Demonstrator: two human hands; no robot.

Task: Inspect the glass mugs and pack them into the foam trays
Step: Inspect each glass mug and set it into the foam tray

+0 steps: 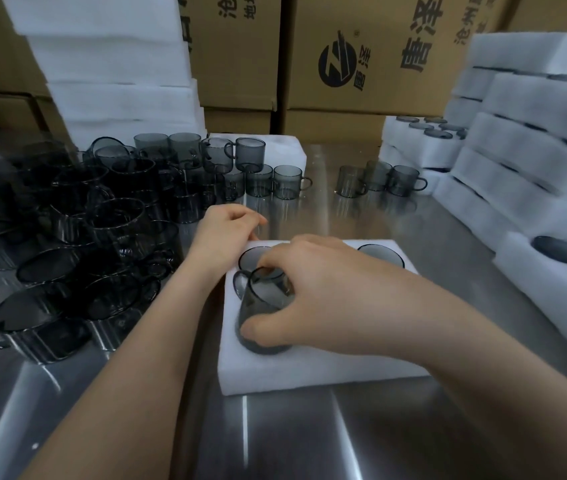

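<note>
Now | steel table (310, 441), cardboard boxes (372, 84) | right fingers (284, 256) grip mug (264, 299) | left fingers (245, 220) pinch tray (310, 374)

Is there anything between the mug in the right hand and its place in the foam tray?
Nothing visible blocks it. The right hand holds the mug tilted over the near-left part of the foam tray; the slot itself is hidden beneath them. The left hand grips the tray's far-left corner, aside from the path.

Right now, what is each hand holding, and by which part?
Right hand grips a grey glass mug, fingers on its rim, thumb near its base, handle free. Left hand holds the foam tray at its far left corner.
</note>
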